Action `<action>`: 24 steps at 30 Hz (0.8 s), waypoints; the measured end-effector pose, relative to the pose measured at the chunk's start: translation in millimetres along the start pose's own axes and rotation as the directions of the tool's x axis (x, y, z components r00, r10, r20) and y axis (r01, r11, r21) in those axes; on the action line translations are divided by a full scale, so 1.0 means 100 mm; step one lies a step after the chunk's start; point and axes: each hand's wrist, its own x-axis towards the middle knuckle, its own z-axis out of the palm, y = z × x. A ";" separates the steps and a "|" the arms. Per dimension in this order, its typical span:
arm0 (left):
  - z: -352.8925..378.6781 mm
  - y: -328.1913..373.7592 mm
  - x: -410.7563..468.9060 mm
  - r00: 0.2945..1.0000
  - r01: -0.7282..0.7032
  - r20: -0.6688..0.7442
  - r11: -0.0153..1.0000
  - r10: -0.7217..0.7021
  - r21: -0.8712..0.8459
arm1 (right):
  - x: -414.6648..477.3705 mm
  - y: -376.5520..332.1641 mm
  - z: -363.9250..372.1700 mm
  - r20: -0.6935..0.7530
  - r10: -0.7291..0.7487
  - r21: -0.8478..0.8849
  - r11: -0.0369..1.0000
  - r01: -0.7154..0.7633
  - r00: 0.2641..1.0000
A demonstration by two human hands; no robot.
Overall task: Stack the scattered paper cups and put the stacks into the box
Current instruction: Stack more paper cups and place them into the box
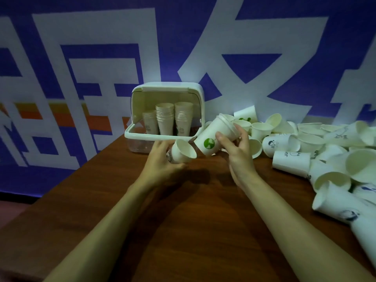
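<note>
My left hand [162,157] grips a single white paper cup [183,152], tilted with its mouth facing right. My right hand [236,147] holds a short stack of nested cups with a green globe print [213,137], its base pointing down-left toward the single cup's mouth; the two are close but apart. Behind them stands the white box [136,110], its lid raised, with three upright cup stacks [165,117] inside. A pile of scattered white cups [325,151] covers the table's right side.
The brown wooden table [183,220] reaches from the box to me, and both forearms cross it. A blue and white banner wall [81,58] rises right behind the box. The table's left edge runs diagonally at the left.
</note>
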 end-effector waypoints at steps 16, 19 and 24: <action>0.55 0.14 0.06 0.998 0.029 0.066 0.950 -0.009 -0.312 | 0.12 0.03 -0.33 0.249 0.041 -0.616 0.778 0.125 0.968; 0.50 0.00 0.05 0.998 0.029 0.060 0.947 -0.010 -0.319 | 0.37 0.02 -0.36 -0.014 -0.141 -0.779 0.622 0.078 0.990; 0.50 -0.10 0.04 0.995 -0.016 0.089 0.950 0.046 -0.311 | 0.83 0.10 -0.36 -0.079 -0.112 -0.963 0.265 -0.047 0.991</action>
